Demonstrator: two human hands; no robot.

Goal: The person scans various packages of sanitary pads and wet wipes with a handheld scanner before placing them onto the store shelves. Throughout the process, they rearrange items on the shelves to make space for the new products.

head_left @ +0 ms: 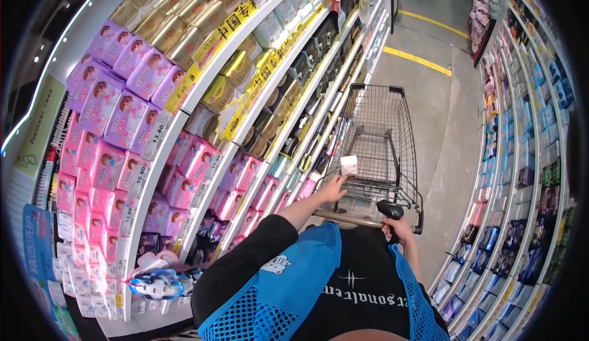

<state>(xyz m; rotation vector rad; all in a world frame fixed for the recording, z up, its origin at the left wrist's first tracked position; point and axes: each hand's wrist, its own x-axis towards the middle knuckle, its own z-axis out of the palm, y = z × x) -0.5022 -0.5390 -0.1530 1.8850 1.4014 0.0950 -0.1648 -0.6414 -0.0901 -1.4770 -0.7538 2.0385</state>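
A small white box (348,165) is at the fingertips of my left hand (332,190), above the near left part of a wire shopping cart (406,151). The fingers appear closed on its lower end, partly hidden from me. My right hand (402,229) is wrapped round the right end of the cart's handle bar (351,219). Just beside that hand, a black rounded piece (390,210) sits at the handle. No goods can be made out in the cart's wire basket.
Tall shelves of purple packs (126,117), pink packs (109,163) and gold packs (184,31) stand close on my left. A second packed shelf (521,157) lines the right side. The grey aisle floor (423,40) with yellow stripes (417,61) runs ahead.
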